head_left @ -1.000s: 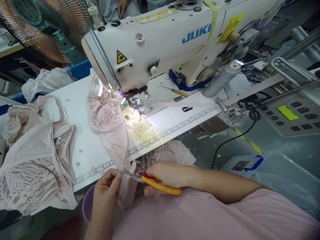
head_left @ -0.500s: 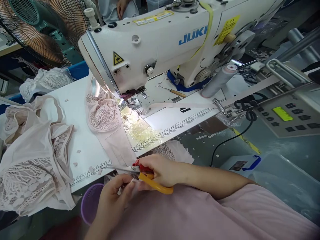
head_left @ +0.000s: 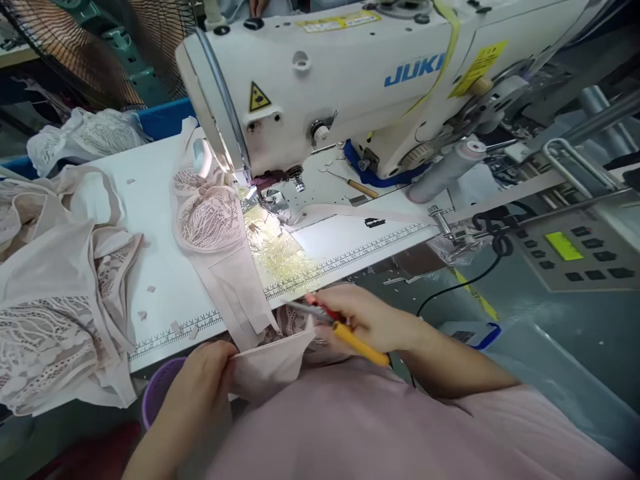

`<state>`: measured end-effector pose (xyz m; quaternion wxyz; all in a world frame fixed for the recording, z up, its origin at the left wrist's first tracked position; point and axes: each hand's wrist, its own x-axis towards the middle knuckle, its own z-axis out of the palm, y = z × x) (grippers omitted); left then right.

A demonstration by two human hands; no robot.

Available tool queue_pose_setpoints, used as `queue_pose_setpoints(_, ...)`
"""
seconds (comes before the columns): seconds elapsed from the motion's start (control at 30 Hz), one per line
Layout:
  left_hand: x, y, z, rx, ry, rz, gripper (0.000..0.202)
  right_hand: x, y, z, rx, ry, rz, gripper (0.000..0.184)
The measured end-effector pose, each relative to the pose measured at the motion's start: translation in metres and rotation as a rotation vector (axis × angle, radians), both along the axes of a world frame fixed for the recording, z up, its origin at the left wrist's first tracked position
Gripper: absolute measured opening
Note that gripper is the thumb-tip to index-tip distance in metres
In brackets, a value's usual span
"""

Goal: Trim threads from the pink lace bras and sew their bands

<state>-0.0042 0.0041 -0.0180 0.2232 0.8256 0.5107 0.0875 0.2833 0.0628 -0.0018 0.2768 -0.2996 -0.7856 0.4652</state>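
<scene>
White tabletop (head_left: 150, 247) carries the pale pink lace bra piece (head_left: 210, 220), its band trailing off the near edge — my left hand (head_left: 200, 380) pinches it taut. My right hand (head_left: 373, 320) grips yellow-handled steel scissors (head_left: 355, 340), blades toward it.

Left hand (head_left: 200, 381) pinching; right hand (head_left: 370, 319) clenched tight.

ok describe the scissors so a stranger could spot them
Start at the white Juki sewing machine and drop to the ruler-marked edge of the table. Just below it, the right hand grips the scissors, near pink fabric in the left hand. They alone have yellow and red handles.
</scene>
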Motion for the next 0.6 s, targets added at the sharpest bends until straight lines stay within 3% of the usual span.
queue_pose_setpoints(0.2, -0.005, -0.003, 0.005, -0.055, -0.012, 0.03, 0.015, 0.027, -0.002, 0.003, 0.153, -0.175, -0.146, 0.027)
queue_pose_setpoints(0.37, 0.012, -0.002, 0.016, -0.038, -0.038, -0.017, 0.013, 0.021, -0.001, 0.002, 0.259, -0.265, -0.367, 0.028)
queue_pose_setpoints(0.43, 0.021, 0.0, 0.021, 0.001, -0.042, -0.068, 0.013, 0.009, -0.002, 0.002, 0.219, -0.225, -0.317, 0.024)
queue_pose_setpoints(0.6, 0.041, 0.005, 0.026, 0.116, -0.059, -0.2, 0.014, -0.034, -0.009, -0.005, 0.016, -0.243, 0.113, 0.02)
